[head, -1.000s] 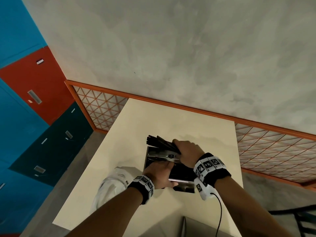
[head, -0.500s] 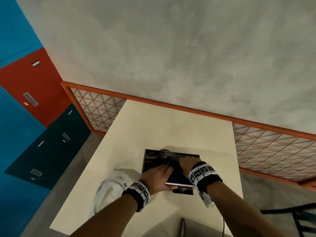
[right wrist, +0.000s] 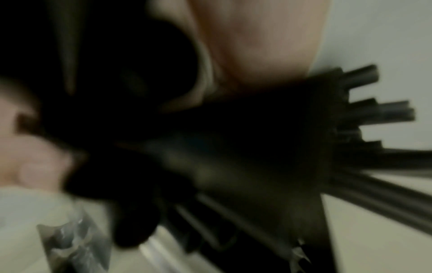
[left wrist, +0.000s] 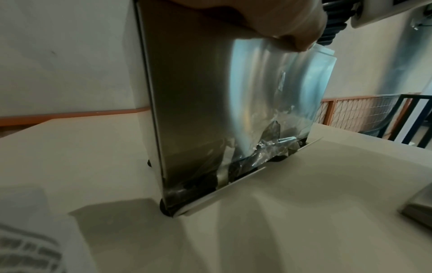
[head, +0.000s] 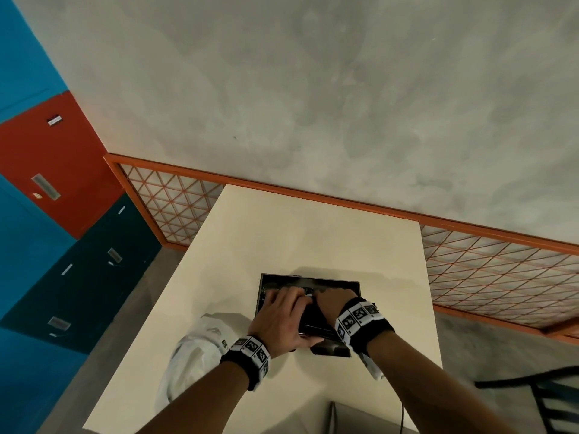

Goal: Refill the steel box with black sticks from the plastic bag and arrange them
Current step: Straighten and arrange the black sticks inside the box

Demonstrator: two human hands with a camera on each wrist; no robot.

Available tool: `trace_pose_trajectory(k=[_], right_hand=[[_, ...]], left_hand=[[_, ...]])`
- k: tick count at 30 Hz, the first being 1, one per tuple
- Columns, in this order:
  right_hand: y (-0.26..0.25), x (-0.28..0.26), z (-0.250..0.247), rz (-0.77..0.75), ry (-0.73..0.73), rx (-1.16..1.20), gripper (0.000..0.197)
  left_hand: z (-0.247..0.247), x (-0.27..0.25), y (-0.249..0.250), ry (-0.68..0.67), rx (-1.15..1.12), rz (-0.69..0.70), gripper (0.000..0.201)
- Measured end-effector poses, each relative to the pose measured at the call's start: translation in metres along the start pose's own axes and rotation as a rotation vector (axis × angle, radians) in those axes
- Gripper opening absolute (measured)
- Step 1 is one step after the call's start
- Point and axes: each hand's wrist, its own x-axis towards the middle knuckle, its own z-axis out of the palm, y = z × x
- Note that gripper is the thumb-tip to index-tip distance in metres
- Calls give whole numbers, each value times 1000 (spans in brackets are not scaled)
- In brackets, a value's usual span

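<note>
The steel box [head: 351, 285] stands open-topped on the cream table [head: 282, 239], and both hands reach into it. My right hand [head: 326, 300] grips a bundle of black sticks [right wrist: 378, 112]; their ends stick out past my fingers in the blurred right wrist view. My left hand [head: 291, 303] lies over the box's near side, thumb on the front wall. In the left wrist view it pinches a clear plastic bag [left wrist: 280, 83] that hangs down the box's front [left wrist: 187, 110]. More black sticks [left wrist: 254, 158] and crinkled plastic show in the slot at the box's foot.
A crumpled white plastic bag [head: 194, 355] lies on the table left of the box. A grey metal piece [head: 360, 418] sits at the near table edge. A black chair [head: 548, 393] stands to the right, lockers and an orange mesh rail beyond.
One second ago my right hand held the stick bundle raised above the box. Both hands have since moved down, and the bundle now sits low inside the box.
</note>
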Motion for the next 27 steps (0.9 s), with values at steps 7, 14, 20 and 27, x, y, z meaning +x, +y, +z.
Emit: trace_pose_trajectory(k=[7, 14, 20, 27], right_hand=[[5, 7, -9, -119, -27, 64, 33], [37, 11, -10, -112, -143, 426, 41], [83, -23, 8, 111, 137, 1238, 35], [27, -33, 41, 374, 467, 1424, 30]], left_hand=[[-1, 18, 0, -314, -39, -153, 116], [-6, 28, -2, -383, -162, -229, 83], [-1, 28, -8, -416, -63, -204, 89], [2, 29, -7, -429, -31, -173, 99]])
